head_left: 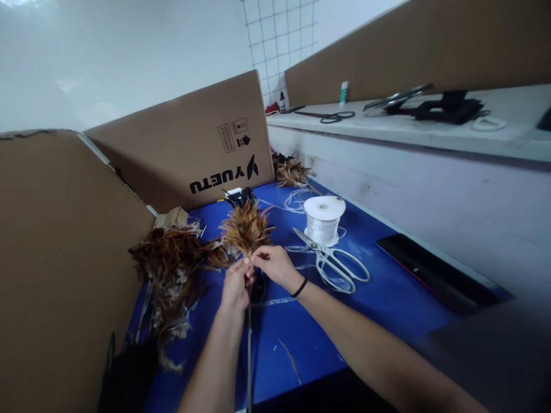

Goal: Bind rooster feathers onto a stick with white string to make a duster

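A feather duster (pixel 246 225) with orange-brown feathers and dark tips stands before me, its thin stick (pixel 249 350) running down toward me. My left hand (pixel 237 282) is closed round the stick just under the feathers. Against the base of the feathers, my right hand (pixel 275 265) makes a pinch that touches the left fingertips; what lies in that pinch is too small to tell. Clear plastic strip (pixel 275 301) trails over the blue table near both hands. A white spool (pixel 323 221) of this strip stands to the right, with large scissors (pixel 333 261) beside it.
Loose brown feathers (pixel 172 258) lie in a heap at left. Cardboard panels (pixel 181 137) wall the blue table's left and back. Another feather bunch (pixel 290 171) sits behind. A dark phone-like slab (pixel 434 269) is at right, below a white ledge (pixel 430 135) with black scissors (pixel 331 116).
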Available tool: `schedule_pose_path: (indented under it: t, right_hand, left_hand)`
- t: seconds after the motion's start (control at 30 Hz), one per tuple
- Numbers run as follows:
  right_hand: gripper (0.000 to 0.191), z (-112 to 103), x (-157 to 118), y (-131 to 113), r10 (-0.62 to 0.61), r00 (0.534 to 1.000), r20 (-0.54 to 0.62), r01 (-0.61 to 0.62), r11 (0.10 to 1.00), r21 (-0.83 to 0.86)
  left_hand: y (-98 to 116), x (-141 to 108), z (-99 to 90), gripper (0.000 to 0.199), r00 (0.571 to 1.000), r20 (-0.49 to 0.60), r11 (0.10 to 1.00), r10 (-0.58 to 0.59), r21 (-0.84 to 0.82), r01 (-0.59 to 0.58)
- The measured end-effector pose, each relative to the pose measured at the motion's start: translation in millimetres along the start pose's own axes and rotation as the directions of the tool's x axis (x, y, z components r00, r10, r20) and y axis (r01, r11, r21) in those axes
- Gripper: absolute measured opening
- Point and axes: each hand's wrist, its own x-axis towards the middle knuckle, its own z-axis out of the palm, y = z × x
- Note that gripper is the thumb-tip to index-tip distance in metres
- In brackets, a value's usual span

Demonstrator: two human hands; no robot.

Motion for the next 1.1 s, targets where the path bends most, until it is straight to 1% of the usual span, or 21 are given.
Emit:
schedule_pose_path:
  t: [0.07, 0.13, 0.2, 0.23, 0.3, 0.4, 0.53, 0.57, 0.63, 0.7, 0.77, 0.83, 0.9, 1.0, 1.1]
  right_hand:
    - [0.011, -6, 1, -6, -0.054, 0.998, -0.018, 0.052, 0.997, -0.063]
    - [0.013, -13, 1, -12, -0.133, 0.990, -0.047, 0.123, 0.977, -0.173]
    - [0.021, -17, 1, -14, -0.190, 0.981, -0.022, 0.178, 0.949, -0.259]
    - [0.023, -18, 1, -14, -0.189, 0.982, 0.012, 0.185, 0.944, -0.273]
    - [0.023, -17, 1, -12, -0.144, 0.985, 0.097, 0.163, 0.959, -0.233]
    - [0.019, -14, 1, -5, -0.073, 0.978, 0.195, 0.096, 0.989, -0.111]
    - [0.011, -10, 4, 2, -0.032, 0.970, 0.239, 0.026, 0.999, 0.029]
    - [0.010, -10, 5, 2, -0.026, 0.973, 0.227, 0.016, 0.999, 0.047]
    - [0.013, -10, 7, 1, -0.012, 0.986, 0.165, 0.007, 0.999, 0.033]
    - [0.016, -12, 7, -3, -0.008, 0.997, 0.078, 0.012, 0.999, -0.043]
    - [0.017, -14, 6, -8, -0.019, 1.000, 0.020, 0.022, 0.990, -0.142]
    - [0.017, -16, 4, -14, -0.024, 1.000, -0.005, 0.022, 0.972, -0.232]
    - [0.017, -18, 1, -19, -0.010, 1.000, -0.006, 0.008, 0.961, -0.277]
    - [0.017, -17, -3, -25, 0.019, 1.000, -0.003, -0.019, 0.963, -0.270]
    - [0.017, -12, -6, -27, 0.018, 0.999, -0.045, -0.028, 0.970, -0.242]
  left_hand:
    - [3, -1, 0.7, 0.027, 1.000, -0.020, 1.000, 0.002, -0.023, -0.002]
    - [6, -2, 1.5, 0.025, 0.999, -0.035, 0.999, -0.001, -0.048, 0.000]
    - [9, -3, 2.3, 0.023, 0.999, -0.039, 0.997, -0.009, -0.077, 0.006]
    - [10, -3, 2.6, 0.023, 0.999, -0.036, 0.996, -0.015, -0.089, 0.012]
    - [13, -4, 3.0, 0.021, 0.999, -0.025, 0.994, -0.024, -0.106, 0.021]
    - [16, -5, 3.0, 0.018, 0.999, -0.018, 0.992, -0.038, -0.124, 0.036]
    - [18, -5, 1.2, 0.016, 0.998, -0.030, 0.988, -0.046, -0.149, 0.041]
    - [18, -5, 0.8, 0.015, 0.998, -0.035, 0.988, -0.045, -0.147, 0.039]
    - [18, -5, 0.7, 0.014, 0.998, -0.052, 0.991, -0.042, -0.133, 0.035]
    - [18, -6, 1.9, 0.014, 0.997, -0.056, 0.992, -0.045, -0.117, 0.038]
    - [17, -7, 3.7, 0.016, 0.998, -0.041, 0.994, -0.046, -0.106, 0.042]
    - [16, -8, 5.5, 0.018, 0.999, -0.034, 0.995, -0.035, -0.090, 0.032]
    - [15, -8, 6.5, 0.020, 0.999, -0.048, 0.998, -0.010, -0.064, 0.007]
    - [12, -9, 6.4, 0.022, 0.998, -0.064, 1.000, 0.019, -0.005, -0.020]
    - [11, -9, 6.1, 0.027, 0.996, -0.069, 0.997, 0.048, 0.056, -0.044]
